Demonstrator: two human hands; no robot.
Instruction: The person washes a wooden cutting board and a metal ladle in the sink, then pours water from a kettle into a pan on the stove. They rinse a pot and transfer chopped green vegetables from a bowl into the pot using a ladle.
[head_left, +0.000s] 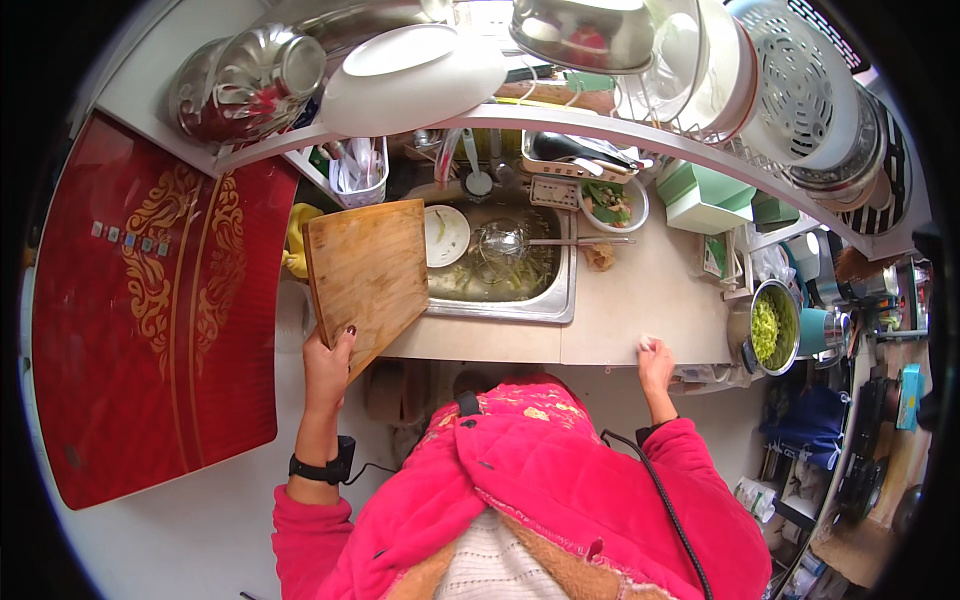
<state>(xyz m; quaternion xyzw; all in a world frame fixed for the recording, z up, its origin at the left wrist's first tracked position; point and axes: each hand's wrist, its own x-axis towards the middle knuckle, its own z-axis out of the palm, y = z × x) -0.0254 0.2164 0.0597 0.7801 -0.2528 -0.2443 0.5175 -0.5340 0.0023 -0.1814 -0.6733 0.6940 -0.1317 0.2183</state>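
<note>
My left hand (326, 364) grips the lower corner of a wooden cutting board (367, 270), thumb on its face. The board is tilted and covers the left end of the steel sink (564, 304). My right hand (658, 369) is at the counter's front edge, fingers closed on a small white thing (646, 342) too small to name. In the sink, a white plate (450, 251) with a green scrap lies beside a wire strainer (501, 244) in cloudy water with green bits. The strainer's handle crosses the sink rim onto the beige counter (645, 289).
A bowl of food scraps (613, 206) stands behind a crumpled brown lump (600, 256). Right, a steel pot (739, 322) holds shredded green vegetable (765, 330). A white rack shelf (525, 118) arches overhead with dishware. Left stands a red patterned panel (97, 315).
</note>
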